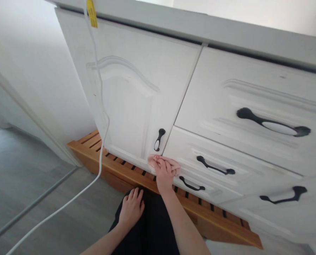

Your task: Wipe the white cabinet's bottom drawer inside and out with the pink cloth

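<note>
A pink cloth (175, 166) is pressed against the white cabinet front by my right hand (164, 173), its fingers bent over the fabric. The contact is low down, by the seam between the cabinet door (126, 109) and the drawers beside it. Just above the cloth is the door's black handle with a white inset (159, 139). My left hand (132, 207) rests on my dark-clothed knee with its fingers laid out flat, holding nothing.
A slatted wooden bench (104, 163) stands along the cabinet's foot. Drawers with black handles (274, 123) continue to the right. A white cable (101, 156) with a yellow tag (92, 13) hangs from the countertop (158, 17) across the door, down to the grey floor (67, 198).
</note>
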`<state>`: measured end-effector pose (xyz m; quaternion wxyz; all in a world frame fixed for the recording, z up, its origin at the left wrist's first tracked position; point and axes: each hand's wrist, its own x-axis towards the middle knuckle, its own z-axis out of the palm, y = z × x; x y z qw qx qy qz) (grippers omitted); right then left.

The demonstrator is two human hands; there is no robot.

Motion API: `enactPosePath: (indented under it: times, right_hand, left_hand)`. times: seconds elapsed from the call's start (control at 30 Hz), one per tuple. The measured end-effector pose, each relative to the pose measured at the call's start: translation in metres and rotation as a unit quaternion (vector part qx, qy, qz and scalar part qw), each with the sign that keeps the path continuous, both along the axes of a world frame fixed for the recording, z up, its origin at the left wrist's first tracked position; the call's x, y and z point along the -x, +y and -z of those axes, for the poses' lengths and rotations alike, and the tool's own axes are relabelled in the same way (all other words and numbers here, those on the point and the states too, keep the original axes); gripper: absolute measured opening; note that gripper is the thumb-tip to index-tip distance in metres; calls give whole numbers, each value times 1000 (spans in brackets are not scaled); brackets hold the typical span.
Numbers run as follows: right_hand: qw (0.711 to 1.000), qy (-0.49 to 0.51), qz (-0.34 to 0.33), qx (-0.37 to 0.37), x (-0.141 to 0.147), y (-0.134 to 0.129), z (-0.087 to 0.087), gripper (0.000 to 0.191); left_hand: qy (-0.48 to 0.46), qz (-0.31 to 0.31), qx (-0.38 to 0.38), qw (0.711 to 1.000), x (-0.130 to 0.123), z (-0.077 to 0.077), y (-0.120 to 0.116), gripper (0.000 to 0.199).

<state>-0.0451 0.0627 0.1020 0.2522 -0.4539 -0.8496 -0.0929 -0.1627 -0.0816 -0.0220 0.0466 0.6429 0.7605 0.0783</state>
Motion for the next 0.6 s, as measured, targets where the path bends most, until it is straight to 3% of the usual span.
enactPosePath:
  times: [0.13, 0.2, 0.3, 0.47, 0.6]
  right_hand:
    - [991, -90, -57, 83, -11, -6, 30, 45]
    - [988, -102, -69, 95, -17, -11, 35, 39]
    - [988, -97, -62, 99, -17, -11, 23, 30]
    - [996, -69, -40, 45, -23, 2, -17, 37]
    - [991, -101, -91, 18, -56, 1, -21, 40]
  left_hand:
    - [3, -7, 4, 1000, 5, 1, -2, 49]
    - [9, -6, 3, 1000, 6, 1, -2, 48]
    - [20, 2, 3, 1000, 6, 2, -1, 48]
    - [38, 8, 8, 999, 2, 3, 1, 48]
    - [52, 14, 2, 999, 4, 5, -1, 48]
